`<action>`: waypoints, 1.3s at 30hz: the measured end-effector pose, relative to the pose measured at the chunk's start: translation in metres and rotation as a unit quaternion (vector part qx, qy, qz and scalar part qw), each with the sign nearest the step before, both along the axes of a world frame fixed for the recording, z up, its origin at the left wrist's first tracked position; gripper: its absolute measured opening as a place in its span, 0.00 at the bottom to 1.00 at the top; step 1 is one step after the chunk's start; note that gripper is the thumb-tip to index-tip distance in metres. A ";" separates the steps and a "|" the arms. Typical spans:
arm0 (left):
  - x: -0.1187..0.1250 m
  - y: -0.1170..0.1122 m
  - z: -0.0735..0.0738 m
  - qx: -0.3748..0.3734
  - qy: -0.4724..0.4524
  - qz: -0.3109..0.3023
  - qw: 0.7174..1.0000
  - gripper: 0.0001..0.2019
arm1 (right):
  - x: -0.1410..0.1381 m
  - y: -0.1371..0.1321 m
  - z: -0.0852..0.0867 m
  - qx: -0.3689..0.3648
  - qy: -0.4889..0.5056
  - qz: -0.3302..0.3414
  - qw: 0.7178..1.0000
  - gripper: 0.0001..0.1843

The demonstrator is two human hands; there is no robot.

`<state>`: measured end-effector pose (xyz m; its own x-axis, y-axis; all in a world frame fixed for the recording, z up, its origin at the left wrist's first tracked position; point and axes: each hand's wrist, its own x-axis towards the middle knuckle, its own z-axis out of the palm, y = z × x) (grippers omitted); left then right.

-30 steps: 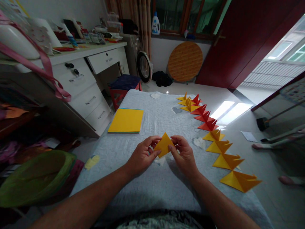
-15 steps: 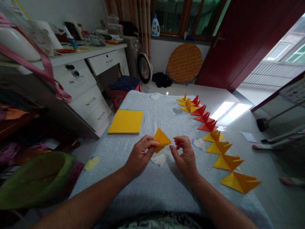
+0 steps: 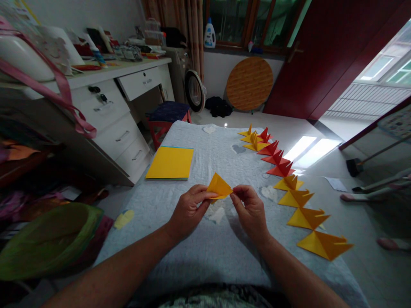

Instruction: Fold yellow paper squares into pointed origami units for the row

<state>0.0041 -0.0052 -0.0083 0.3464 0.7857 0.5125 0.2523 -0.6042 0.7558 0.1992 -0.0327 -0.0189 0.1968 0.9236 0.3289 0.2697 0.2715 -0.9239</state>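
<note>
Pinching one creased paper triangle (image 3: 218,185) together: left hand (image 3: 190,207), right hand (image 3: 252,207); four pointed yellow models (image 3: 306,217) nearest, red ones (image 3: 278,168) perhaps five.

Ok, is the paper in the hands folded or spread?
Folded: the paper shows a pointed top and slanted edges, held by left hand and right hand.

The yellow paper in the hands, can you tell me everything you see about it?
The yellow paper is small, bright and folded, with thin, crisp-looking edges. It makes a roughly triangular shape: one corner points up and away, another to the right. I can't count its layers. The left hand holds its left side, and the fingertips of the right hand pinch its right corner. It's over the pale blue cloth.
</note>
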 end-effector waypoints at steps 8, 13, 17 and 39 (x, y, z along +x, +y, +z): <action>-0.001 0.000 0.000 0.001 0.031 -0.008 0.999 0.14 | 0.000 -0.001 0.002 -0.005 -0.015 0.023 1.000 0.03; -0.001 0.000 -0.002 -0.012 0.043 -0.023 0.999 0.13 | 0.000 -0.002 0.004 0.005 -0.023 0.025 0.999 0.04; 0.000 0.000 -0.003 -0.027 0.048 -0.041 0.998 0.14 | -0.001 -0.001 0.006 0.037 -0.049 0.029 0.998 0.05; 0.002 -0.001 0.003 -0.138 -0.031 -0.009 0.990 0.05 | -0.006 -0.007 0.013 0.141 -0.140 0.097 0.975 0.15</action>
<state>0.0057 -0.0058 -0.0055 0.3354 0.8930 0.3001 0.1911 -0.3764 0.9065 0.1937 -0.0397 -0.0063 -0.1074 0.7990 0.5916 0.4190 0.5760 -0.7019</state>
